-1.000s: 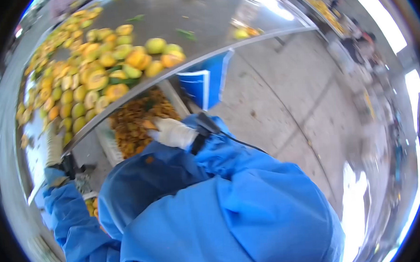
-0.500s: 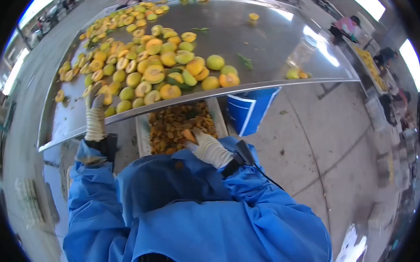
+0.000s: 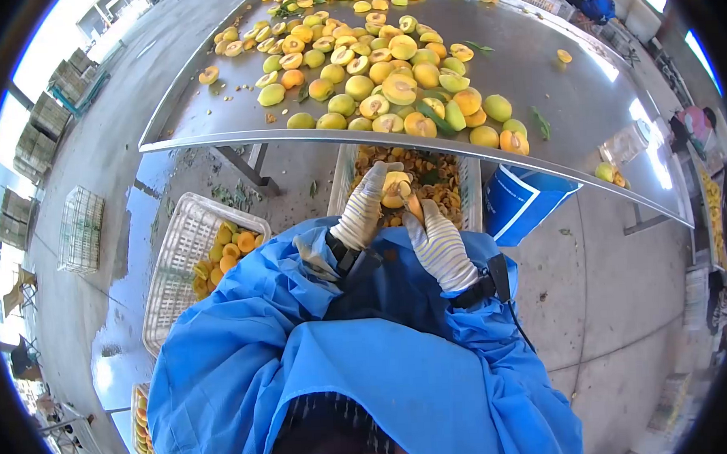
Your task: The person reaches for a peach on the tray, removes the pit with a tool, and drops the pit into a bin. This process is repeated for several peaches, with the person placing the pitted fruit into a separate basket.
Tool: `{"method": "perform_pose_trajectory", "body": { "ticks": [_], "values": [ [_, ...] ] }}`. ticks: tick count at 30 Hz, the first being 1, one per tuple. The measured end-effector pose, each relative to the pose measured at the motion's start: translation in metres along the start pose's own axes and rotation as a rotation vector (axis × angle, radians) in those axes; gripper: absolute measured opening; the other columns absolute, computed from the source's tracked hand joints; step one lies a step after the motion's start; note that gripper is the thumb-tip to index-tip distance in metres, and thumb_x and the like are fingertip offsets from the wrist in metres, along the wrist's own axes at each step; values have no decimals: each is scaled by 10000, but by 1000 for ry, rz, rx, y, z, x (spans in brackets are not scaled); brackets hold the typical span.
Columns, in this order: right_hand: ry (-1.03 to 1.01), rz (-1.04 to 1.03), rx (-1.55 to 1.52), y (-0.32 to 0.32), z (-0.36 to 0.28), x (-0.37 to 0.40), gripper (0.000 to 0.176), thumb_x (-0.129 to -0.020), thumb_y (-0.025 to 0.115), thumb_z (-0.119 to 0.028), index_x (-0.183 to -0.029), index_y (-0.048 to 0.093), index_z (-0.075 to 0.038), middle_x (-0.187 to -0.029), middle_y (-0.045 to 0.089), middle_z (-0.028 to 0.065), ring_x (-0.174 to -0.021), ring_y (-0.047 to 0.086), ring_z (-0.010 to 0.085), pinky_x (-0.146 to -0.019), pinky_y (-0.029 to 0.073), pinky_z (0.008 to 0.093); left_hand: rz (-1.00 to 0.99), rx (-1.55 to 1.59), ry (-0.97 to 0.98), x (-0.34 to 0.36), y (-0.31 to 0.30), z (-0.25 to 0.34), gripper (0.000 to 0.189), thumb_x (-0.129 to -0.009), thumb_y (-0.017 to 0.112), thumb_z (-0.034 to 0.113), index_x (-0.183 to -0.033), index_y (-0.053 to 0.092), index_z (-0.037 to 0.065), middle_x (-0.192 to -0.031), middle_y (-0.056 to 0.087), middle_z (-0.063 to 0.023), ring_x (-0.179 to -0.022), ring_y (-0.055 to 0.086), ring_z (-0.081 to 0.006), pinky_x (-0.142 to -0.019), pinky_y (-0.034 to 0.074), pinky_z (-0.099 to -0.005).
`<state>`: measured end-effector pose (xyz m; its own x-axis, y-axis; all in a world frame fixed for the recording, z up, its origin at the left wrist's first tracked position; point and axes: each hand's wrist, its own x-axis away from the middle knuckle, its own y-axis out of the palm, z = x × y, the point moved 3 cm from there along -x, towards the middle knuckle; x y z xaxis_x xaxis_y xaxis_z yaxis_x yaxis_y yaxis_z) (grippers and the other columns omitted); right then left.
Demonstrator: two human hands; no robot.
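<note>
My left hand (image 3: 364, 204), in a striped knit glove, grips a halved yellow peach (image 3: 394, 190), its cut face showing. Close by at the right, my gloved right hand (image 3: 439, 241) is closed around a slim orange-brown piece (image 3: 415, 207) pointing up toward the fruit; I cannot tell whether it is a tool handle. Both hands are over a white crate (image 3: 471, 194) of brown-orange scraps (image 3: 442, 171), below the table's near edge. On the metal table (image 3: 552, 97) beyond, a heap of whole and halved peaches (image 3: 398, 87) is mixed with green leaves.
Left of my sleeve stands a white plastic crate (image 3: 174, 259) holding peach halves (image 3: 227, 253). A blue box (image 3: 513, 204) stands under the table edge on the right. Another crate (image 3: 80, 231) rests on the floor further left. People (image 3: 593, 2) work at the far right.
My left hand has come from the heap on the table to above the scrap crate and now holds a peach half. My right hand has stayed over the crate. The view has turned left.
</note>
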<state>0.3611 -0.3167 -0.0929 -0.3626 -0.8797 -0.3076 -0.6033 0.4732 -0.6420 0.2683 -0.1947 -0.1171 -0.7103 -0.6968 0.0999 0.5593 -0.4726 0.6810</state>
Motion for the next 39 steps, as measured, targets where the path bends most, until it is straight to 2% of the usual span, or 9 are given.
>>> {"method": "perform_pose_trajectory", "body": {
  "ticks": [7,9,13,14,21,26,32,35,39],
  "values": [
    [-10,-57,51,13,11,0,315,-959,554,-302,-973,508,9,-693,601,255,-640,597,450,-557,454,527,-11,-187,66,-5,-8,-7,599,-943,504,574,-1199,547,34,-1018,649,-93,-878,647,-159,-794,549,-299],
    [-42,-40,-81,15,16,1,318,-960,550,-307,-962,511,8,-680,599,253,-628,595,449,-558,457,529,-39,-142,28,-8,-11,-6,552,-957,514,530,-1191,552,32,-1023,647,-100,-895,644,-168,-809,546,-308],
    [-22,-5,35,9,8,2,313,-953,560,-313,-973,508,-5,-664,600,241,-622,594,452,-561,462,534,-1,57,-94,-10,-9,-6,431,-974,533,406,-1177,562,28,-1040,638,-113,-939,635,-191,-849,537,-334],
    [-14,-32,85,6,5,0,314,-951,564,-317,-974,506,-9,-663,601,238,-624,596,452,-563,463,535,-35,84,-103,-11,-12,-7,358,-967,536,320,-1181,566,35,-1054,630,-114,-967,628,-202,-875,529,-351],
    [-26,-115,246,2,-2,-2,303,-941,576,-329,-957,497,-37,-656,603,225,-631,607,432,-557,469,524,-84,-151,-85,-10,-16,-9,388,-981,524,399,-1166,580,62,-1028,630,-72,-937,623,-158,-842,528,-316],
    [-34,-146,178,7,11,2,309,-941,567,-339,-961,499,-39,-699,618,231,-679,611,441,-595,473,521,-112,-249,-117,-4,-22,-6,346,-986,542,382,-1158,592,85,-1014,634,-31,-921,608,-117,-822,511,-280],
    [-11,-182,133,9,17,4,320,-944,554,-341,-972,491,-28,-736,619,252,-715,604,459,-620,463,529,-61,-217,-113,-12,-36,-16,418,-966,610,323,-1253,550,24,-1121,603,-32,-1019,560,-120,-897,461,-260],
    [-5,-172,115,12,19,2,321,-942,557,-338,-979,488,-27,-737,617,254,-712,601,463,-621,462,532,-71,-235,-97,-13,-31,-14,320,-969,602,331,-1169,600,81,-1056,623,1,-940,584,-95,-842,482,-243],
    [-29,-194,138,9,14,2,328,-943,554,-346,-985,490,-27,-733,618,251,-709,603,461,-624,467,532,-80,-168,-115,-15,-35,-18,333,-975,593,328,-1180,599,66,-1055,619,-2,-948,570,-91,-851,476,-247]
  ]
}}
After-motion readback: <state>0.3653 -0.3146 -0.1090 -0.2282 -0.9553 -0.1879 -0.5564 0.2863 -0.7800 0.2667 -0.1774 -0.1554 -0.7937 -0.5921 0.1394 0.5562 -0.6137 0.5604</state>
